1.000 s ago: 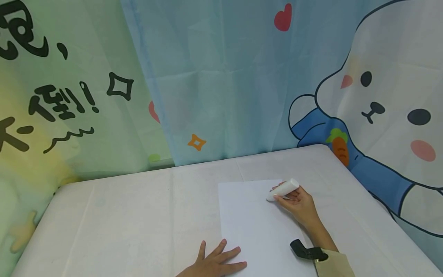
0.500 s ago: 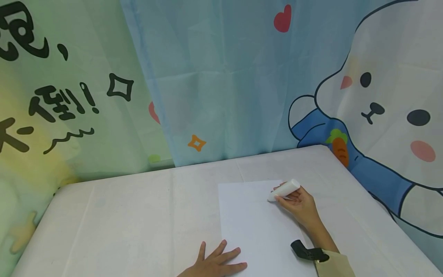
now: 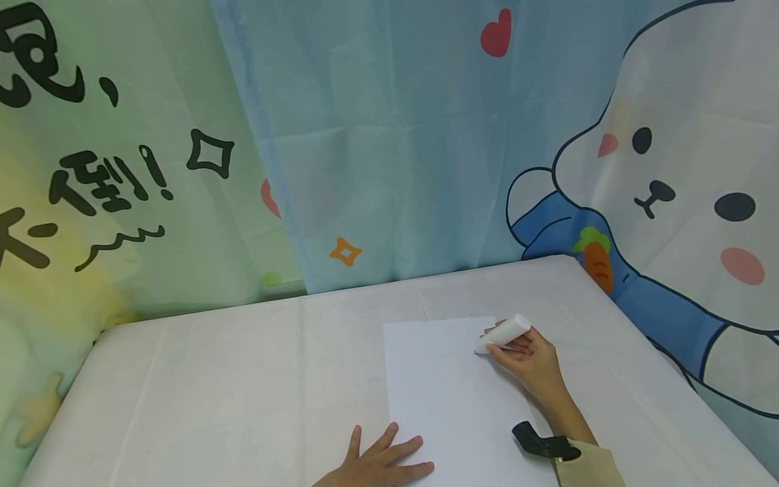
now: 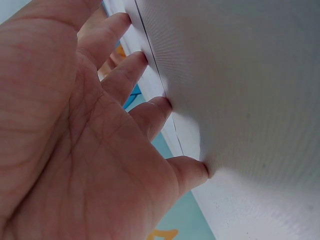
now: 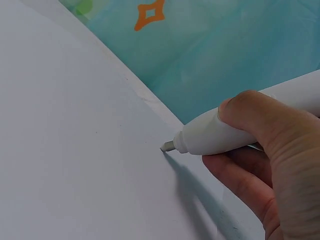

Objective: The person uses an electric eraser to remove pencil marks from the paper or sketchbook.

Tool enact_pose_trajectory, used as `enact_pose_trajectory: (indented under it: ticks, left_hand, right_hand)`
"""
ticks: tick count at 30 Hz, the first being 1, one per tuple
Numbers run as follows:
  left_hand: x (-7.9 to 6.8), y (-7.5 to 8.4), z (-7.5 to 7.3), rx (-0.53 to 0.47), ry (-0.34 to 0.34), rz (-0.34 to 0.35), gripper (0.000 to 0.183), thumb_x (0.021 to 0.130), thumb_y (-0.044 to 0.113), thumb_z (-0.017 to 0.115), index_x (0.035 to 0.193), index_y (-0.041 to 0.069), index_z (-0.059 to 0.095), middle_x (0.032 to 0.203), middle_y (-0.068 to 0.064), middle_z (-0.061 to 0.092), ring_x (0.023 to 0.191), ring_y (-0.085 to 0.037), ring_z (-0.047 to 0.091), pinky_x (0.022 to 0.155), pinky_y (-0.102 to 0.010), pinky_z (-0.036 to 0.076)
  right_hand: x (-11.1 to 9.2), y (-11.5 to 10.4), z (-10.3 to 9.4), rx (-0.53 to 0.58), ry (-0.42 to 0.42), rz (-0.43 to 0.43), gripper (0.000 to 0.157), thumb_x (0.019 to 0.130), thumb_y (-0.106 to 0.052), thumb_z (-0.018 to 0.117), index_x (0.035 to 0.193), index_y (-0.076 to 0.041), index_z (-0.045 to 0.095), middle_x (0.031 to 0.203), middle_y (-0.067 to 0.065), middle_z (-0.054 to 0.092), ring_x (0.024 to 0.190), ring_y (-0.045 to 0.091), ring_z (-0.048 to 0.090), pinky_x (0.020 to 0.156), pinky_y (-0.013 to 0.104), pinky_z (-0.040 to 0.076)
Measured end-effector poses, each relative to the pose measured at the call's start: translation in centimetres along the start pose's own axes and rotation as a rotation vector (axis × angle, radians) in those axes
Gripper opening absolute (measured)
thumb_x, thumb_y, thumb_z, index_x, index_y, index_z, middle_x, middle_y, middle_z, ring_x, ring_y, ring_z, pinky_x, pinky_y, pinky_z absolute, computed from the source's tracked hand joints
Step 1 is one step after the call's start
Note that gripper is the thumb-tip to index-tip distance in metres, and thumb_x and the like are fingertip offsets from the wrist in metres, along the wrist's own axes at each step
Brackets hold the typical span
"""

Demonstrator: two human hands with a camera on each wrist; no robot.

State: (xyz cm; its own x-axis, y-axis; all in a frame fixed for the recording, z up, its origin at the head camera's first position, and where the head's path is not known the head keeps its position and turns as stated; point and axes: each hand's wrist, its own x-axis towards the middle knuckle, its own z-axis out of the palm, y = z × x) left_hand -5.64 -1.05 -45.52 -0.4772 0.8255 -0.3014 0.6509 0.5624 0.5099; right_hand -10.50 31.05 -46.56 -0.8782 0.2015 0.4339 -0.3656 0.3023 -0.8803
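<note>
My right hand (image 3: 532,362) grips a thick white pen-shaped tool (image 3: 504,334), thumb on top and fingers curled below. In the right wrist view its body tapers to a narrow collar and a stubby grey tip. That tip meets the white paper (image 3: 450,399), close to the sheet's far right corner in the head view. Fingers spread, my left hand (image 3: 377,467) rests across the left edge of the paper. The left wrist view shows the palm (image 4: 100,165) and several fingertips touching the surface.
A white-covered table (image 3: 225,392) extends to the left of the sheet. Behind it hangs a printed cloth (image 3: 377,169) with a cartoon animal on the right. A black strap mount (image 3: 541,443) is on my right wrist, above a beige sleeve (image 3: 587,467).
My right hand has slid slightly to the right with the pen-shaped tool, its tip staying at the paper. The left hand stays almost where it was.
</note>
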Motion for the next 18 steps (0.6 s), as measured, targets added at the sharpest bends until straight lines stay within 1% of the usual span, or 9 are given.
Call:
enact_pose_trajectory:
  ticks: [6, 14, 18]
  left_hand:
    - [-0.02, -0.2, 0.13, 0.007, 0.016, 0.02, 0.062, 0.09, 0.061, 0.052, 0.148, 0.045, 0.036, 0.158, 0.015, 0.027, 0.149, -0.028, 0.016, 0.103, -0.075, 0.016]
    - [-0.05, -0.41, 0.24, 0.007, 0.028, 0.039, 0.062, 0.091, 0.06, 0.052, 0.148, 0.044, 0.036, 0.159, 0.014, 0.027, 0.149, -0.029, 0.017, 0.102, -0.076, 0.017]
    - [-0.06, -0.43, 0.27, 0.002, 0.033, 0.038, 0.062, 0.091, 0.06, 0.052, 0.148, 0.044, 0.037, 0.159, 0.013, 0.027, 0.149, -0.029, 0.017, 0.102, -0.076, 0.017]
  right_hand:
    - [0.02, 0.01, -0.01, -0.005, 0.009, -0.009, 0.047, 0.068, 0.027, 0.07, 0.111, 0.023, 0.053, 0.096, -0.021, 0.066, 0.085, -0.008, 0.065, 0.071, 0.013, 0.052]
    - [-0.06, 0.07, 0.0, -0.02, -0.004, -0.007, 0.046, 0.07, 0.025, 0.071, 0.112, 0.021, 0.053, 0.097, -0.023, 0.065, 0.086, -0.008, 0.065, 0.073, 0.013, 0.051]
    - [-0.03, 0.16, 0.0, -0.046, -0.013, -0.001, 0.045, 0.071, 0.023, 0.071, 0.111, 0.02, 0.053, 0.097, -0.024, 0.064, 0.087, -0.008, 0.065, 0.075, 0.013, 0.051]
